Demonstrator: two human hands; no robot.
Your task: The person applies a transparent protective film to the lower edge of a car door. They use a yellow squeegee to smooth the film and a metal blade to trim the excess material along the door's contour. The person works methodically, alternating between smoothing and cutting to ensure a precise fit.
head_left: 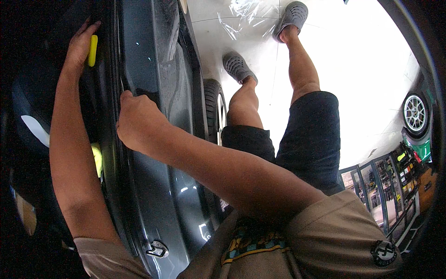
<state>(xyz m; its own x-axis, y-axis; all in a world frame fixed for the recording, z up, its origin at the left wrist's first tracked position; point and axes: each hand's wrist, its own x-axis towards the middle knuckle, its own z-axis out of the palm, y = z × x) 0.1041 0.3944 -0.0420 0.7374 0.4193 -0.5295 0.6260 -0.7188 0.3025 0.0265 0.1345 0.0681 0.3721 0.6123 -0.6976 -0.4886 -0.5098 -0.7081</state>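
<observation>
You are pressing yellow squeegee (93, 50) with left hand (81, 44), fingers clamped around it, along grey car door (153, 69) edge; right hand (137, 118) fisted, gripping door seam. Be keeping strokes flat, steady.

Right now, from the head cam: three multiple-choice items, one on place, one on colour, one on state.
1. Where is the left hand?
A. on the dark car door's upper edge
B. on the floor
C. on a knee

2. What colour is the flat tool under that hand?
A. red
B. yellow
C. white

3. How is the right hand set?
A. open flat
B. pointing
C. closed, fingers curled at the door edge

Answers: 1 A, the hand presses there. 2 B, the tool shows bright yellow. 3 C, the knuckles are bunched.
</observation>
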